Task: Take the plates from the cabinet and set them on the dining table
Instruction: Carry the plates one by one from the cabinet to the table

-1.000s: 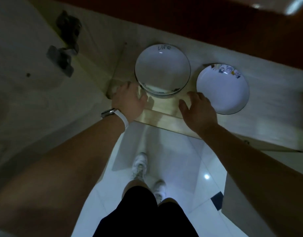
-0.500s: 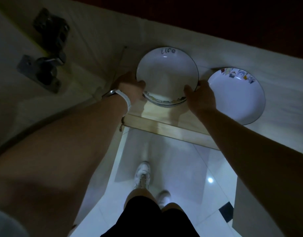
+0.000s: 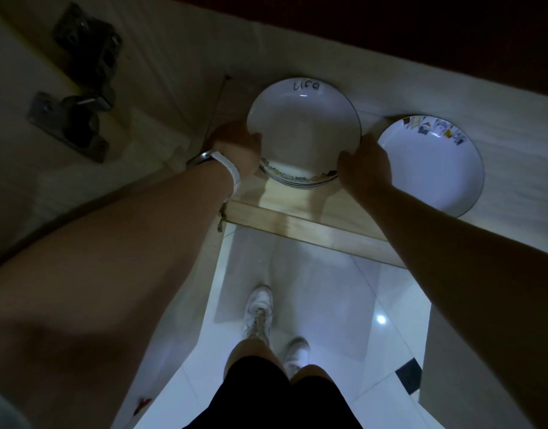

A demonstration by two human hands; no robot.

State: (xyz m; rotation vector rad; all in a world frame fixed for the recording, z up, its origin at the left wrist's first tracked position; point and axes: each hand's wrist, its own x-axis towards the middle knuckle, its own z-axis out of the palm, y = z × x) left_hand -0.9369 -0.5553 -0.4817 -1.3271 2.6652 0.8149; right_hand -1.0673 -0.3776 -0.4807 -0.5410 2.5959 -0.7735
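Note:
A stack of white plates with thin dark rims sits on the pale wooden cabinet shelf; the top plate bears the word "life". My left hand grips the stack's left edge, a white watch band on its wrist. My right hand grips the stack's right edge. A single white plate with a coloured pattern along its far rim lies on the shelf just right of my right hand.
The open cabinet door with two metal hinges stands at the left. Below the shelf's front edge is a white tiled floor with my legs and white shoes. The light is dim.
Both hands reached forward from the shelf's front edge and closed on the two sides of the plate stack. The single plate on the right has not moved.

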